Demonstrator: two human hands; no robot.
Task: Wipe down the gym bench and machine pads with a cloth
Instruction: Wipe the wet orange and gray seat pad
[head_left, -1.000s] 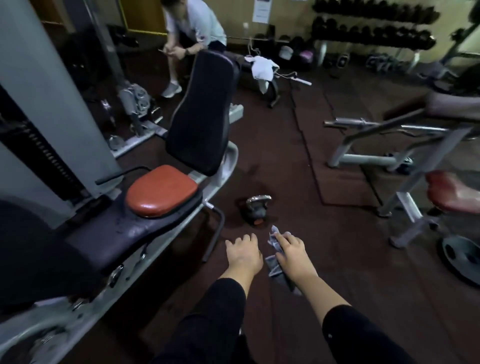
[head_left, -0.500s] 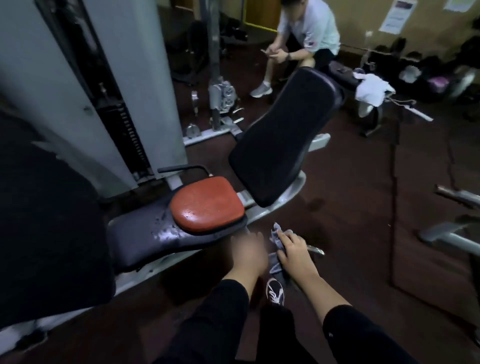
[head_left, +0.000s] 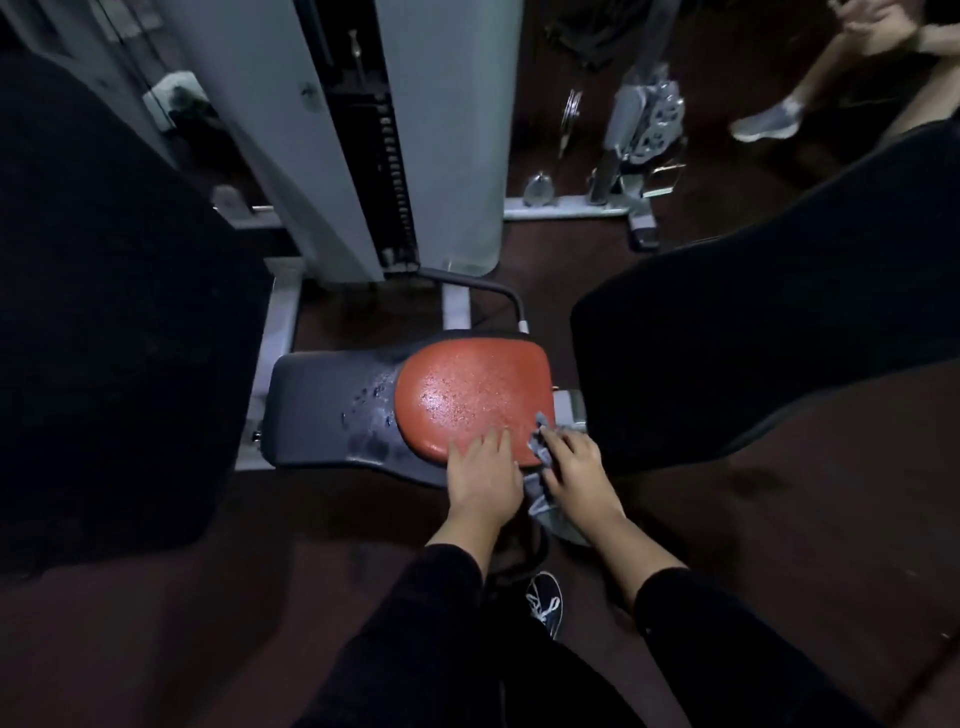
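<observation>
Both forearms extended forward, dark sleeves to wrists. Left hand (head_left: 483, 480) palm down, fingers straight and slightly spread. Right hand (head_left: 574, 475) just beside it, fingers curled, gripping grey cloth (head_left: 540, 449).

Seat pad (head_left: 470, 395) is lying on a longer base pad (head_left: 322, 405) that is extending to its left. Back pad (head_left: 769, 343) is standing to the right. Weight-stack column (head_left: 363, 130) is standing behind the seat. Left hand (head_left: 480, 480) is resting on the seat's near edge; right hand (head_left: 574, 475), just beside it, is holding a cloth (head_left: 540, 454) at the seat's near right corner.
</observation>
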